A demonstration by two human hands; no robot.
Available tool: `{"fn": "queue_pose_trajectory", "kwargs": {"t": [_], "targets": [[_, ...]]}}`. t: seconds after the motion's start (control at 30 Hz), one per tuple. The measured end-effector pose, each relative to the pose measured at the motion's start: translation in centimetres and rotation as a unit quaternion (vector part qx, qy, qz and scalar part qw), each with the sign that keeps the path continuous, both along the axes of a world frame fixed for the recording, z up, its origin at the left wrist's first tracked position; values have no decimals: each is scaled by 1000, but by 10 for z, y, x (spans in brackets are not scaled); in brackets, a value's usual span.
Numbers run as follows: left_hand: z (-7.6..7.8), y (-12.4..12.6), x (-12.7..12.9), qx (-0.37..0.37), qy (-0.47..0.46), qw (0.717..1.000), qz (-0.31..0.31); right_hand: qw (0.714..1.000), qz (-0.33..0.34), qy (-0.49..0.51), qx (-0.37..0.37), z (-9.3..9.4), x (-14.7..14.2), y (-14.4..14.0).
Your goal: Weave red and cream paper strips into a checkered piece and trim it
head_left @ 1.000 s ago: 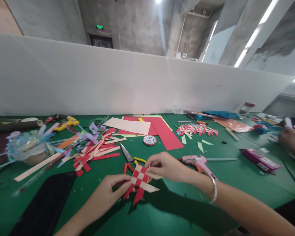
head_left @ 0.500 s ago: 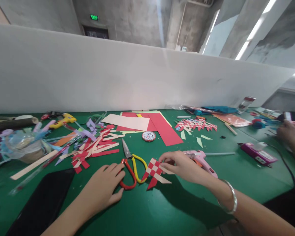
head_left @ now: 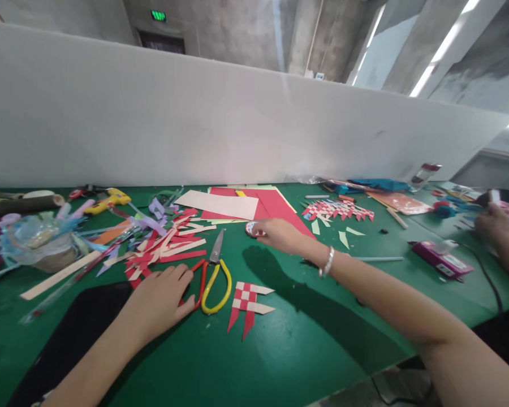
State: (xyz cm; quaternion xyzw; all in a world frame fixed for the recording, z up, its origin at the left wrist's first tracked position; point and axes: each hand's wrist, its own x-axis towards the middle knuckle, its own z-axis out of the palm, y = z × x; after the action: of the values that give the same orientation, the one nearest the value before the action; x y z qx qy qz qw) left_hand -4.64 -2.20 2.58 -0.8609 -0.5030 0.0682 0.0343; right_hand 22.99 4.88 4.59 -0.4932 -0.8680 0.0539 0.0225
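Observation:
My left hand (head_left: 163, 297) has its fingers and thumb around the red handle of the scissors (head_left: 214, 282), whose blades lie partly open on the table and point away from me. At the right edge of a round white patterned disc (head_left: 250, 228) with a red rim, the fingers of my right hand (head_left: 277, 234) are closed, hiding part of it. Between the scissors and my right forearm lies a red and cream woven paper square (head_left: 246, 302), flat, with pointed strip ends to the right and towards me.
Cut red and cream strips (head_left: 169, 246) are heaped on the left, near a dark flat object (head_left: 76, 333). Red and cream sheets (head_left: 220, 204) lie behind the disc. Farther right are woven paper pieces (head_left: 339, 209), a purple device (head_left: 441, 260) and another person's hand (head_left: 496, 220).
My right hand has let go of the woven square and reached forward to the disc. The square lies farther left. My left hand and the scissors have shifted left, and the scissors have turned.

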Motion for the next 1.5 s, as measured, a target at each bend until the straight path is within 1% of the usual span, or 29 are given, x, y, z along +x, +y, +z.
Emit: {"fn": "queue_pose_trajectory", "kwargs": {"t": [0.07,0.13,0.23,0.33,0.5,0.67,0.83,0.93,1.0,1.07,1.2,1.3,1.4,1.5], "targets": [[-2,0,-2,0,-17,1000,-1,999,0,-32,-3,-3,3,23],[-3,-1,-5,0,-30,1000,-2,998,2,-60,-7,-10,6,36],[-5,-1,-9,-3,-39,999,-1,996,-4,-86,-3,-19,9,41],[-7,0,-10,-13,-37,999,-3,995,-21,-96,9,-21,16,40],[-10,1,-10,-9,-49,999,-2,995,-42,-84,34,-13,28,45],[-13,3,-12,-1,-70,998,-4,997,-22,-64,38,-8,25,46],[-8,6,-6,23,-174,984,-12,997,11,-53,51,8,19,34],[-7,4,2,-10,-206,978,-35,996,1,-65,61,14,19,40],[-7,2,6,-42,-214,975,-47,995,-15,-80,64,10,22,53],[-9,0,7,-59,-220,972,-51,993,-31,-98,60,0,26,68],[-11,-3,6,-55,-237,969,-49,990,-41,-129,35,-23,36,91],[-12,-4,5,-63,-235,969,-49,992,-24,-120,26,-31,43,93],[-12,-3,5,-74,-234,969,-42,996,11,-91,20,-31,47,85],[-14,-2,4,-75,-239,967,-40,997,37,-63,-2,-32,52,76]]}}
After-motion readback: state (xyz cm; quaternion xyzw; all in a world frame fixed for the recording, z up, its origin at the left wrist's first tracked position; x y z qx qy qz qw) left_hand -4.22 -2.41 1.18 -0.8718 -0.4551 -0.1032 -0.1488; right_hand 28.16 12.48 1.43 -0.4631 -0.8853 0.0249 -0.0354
